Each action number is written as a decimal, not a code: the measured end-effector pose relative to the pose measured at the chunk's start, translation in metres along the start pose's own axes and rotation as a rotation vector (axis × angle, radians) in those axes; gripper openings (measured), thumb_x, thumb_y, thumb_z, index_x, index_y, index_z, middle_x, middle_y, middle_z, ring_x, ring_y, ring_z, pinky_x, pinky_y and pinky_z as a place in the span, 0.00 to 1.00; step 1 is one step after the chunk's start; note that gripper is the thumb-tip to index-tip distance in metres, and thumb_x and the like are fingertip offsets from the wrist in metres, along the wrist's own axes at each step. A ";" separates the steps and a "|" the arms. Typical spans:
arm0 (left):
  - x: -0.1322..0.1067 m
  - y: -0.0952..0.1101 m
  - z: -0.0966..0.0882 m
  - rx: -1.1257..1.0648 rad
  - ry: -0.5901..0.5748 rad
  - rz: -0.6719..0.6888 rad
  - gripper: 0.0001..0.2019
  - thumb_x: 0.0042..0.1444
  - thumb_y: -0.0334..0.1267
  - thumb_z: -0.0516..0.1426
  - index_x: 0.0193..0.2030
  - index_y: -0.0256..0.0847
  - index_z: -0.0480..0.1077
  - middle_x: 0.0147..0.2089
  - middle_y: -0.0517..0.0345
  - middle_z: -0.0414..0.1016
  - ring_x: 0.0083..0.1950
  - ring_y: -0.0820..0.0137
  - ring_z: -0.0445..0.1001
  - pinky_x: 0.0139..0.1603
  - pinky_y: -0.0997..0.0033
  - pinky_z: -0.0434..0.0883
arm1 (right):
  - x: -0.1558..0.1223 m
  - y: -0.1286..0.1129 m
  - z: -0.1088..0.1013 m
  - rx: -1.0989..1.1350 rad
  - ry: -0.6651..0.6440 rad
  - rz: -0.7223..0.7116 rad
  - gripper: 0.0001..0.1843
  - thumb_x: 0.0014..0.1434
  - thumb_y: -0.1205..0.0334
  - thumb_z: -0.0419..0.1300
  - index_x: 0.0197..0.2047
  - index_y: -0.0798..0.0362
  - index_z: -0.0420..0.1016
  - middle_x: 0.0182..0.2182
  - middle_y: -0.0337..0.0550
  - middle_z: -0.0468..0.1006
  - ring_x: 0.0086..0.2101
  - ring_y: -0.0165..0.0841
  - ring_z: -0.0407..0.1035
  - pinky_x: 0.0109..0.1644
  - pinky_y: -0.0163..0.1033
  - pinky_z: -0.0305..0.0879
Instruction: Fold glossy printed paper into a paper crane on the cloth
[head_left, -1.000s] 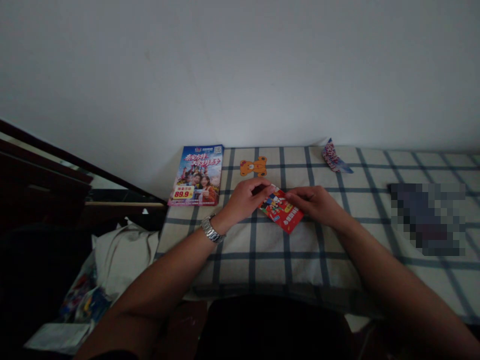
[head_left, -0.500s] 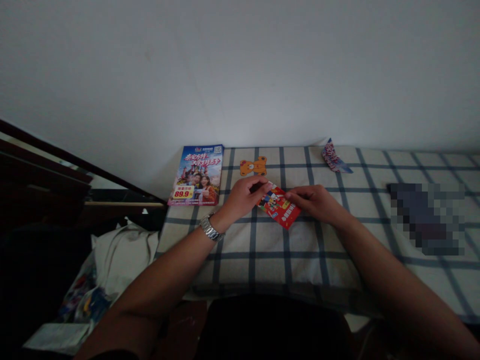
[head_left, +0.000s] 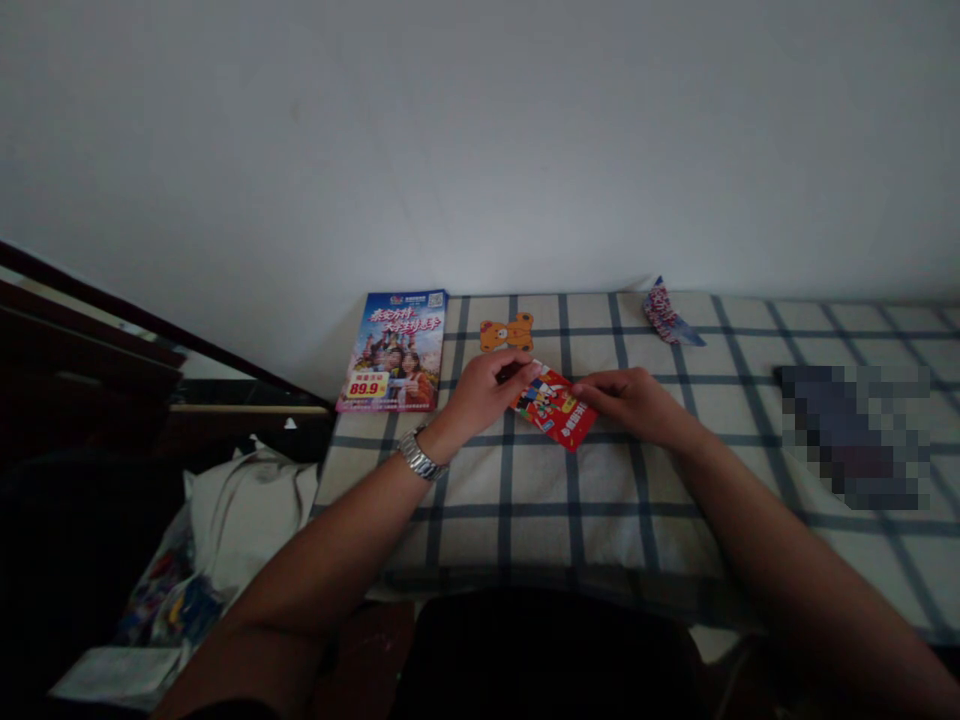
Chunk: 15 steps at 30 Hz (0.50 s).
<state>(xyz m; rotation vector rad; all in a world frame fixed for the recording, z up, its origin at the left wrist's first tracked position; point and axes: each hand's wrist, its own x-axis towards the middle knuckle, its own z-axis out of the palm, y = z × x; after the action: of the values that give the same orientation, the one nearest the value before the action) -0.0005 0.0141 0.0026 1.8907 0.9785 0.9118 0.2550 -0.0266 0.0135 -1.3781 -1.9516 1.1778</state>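
Note:
A small red printed paper (head_left: 555, 408) with cartoon figures and yellow lettering is held slantwise between my two hands, over a checked cloth (head_left: 480, 480). My left hand (head_left: 491, 390), with a metal watch on its wrist, pinches the paper's upper left end between thumb and fingers. On the opposite edge, the fingertips of my right hand (head_left: 626, 400) grip it. Just beyond my left hand lies a flat orange bear cutout (head_left: 508, 332).
Flyers (head_left: 396, 350) with a castle picture lie at the cloth's left end. A folded flyer piece (head_left: 667, 315) stands near the wall. At right is a dark, pixelated object (head_left: 844, 435). White bags (head_left: 247, 510) sit below on the left, beside dark wooden slats (head_left: 90, 350).
The red paper's lower corner has shifted slightly up and to the left. Both hands keep their hold in nearly the same place.

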 end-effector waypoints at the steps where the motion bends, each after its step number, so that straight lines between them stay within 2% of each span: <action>1: 0.000 0.000 0.000 -0.005 -0.002 -0.002 0.15 0.69 0.48 0.59 0.40 0.39 0.78 0.40 0.55 0.82 0.39 0.68 0.78 0.44 0.69 0.73 | 0.000 0.000 0.000 0.011 -0.001 0.001 0.28 0.70 0.38 0.57 0.42 0.53 0.87 0.32 0.43 0.85 0.30 0.35 0.72 0.34 0.38 0.65; 15: 0.000 0.002 -0.003 0.003 0.002 0.011 0.16 0.70 0.50 0.58 0.40 0.40 0.77 0.39 0.56 0.82 0.39 0.69 0.78 0.41 0.70 0.73 | -0.001 0.003 -0.004 -0.053 0.004 -0.023 0.28 0.70 0.38 0.55 0.40 0.52 0.85 0.30 0.41 0.83 0.28 0.34 0.70 0.32 0.37 0.63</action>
<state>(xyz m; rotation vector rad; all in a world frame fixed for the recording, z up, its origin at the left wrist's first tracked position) -0.0026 0.0149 0.0056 1.8996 0.9719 0.9197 0.2604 -0.0257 0.0132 -1.3794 -2.0045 1.1193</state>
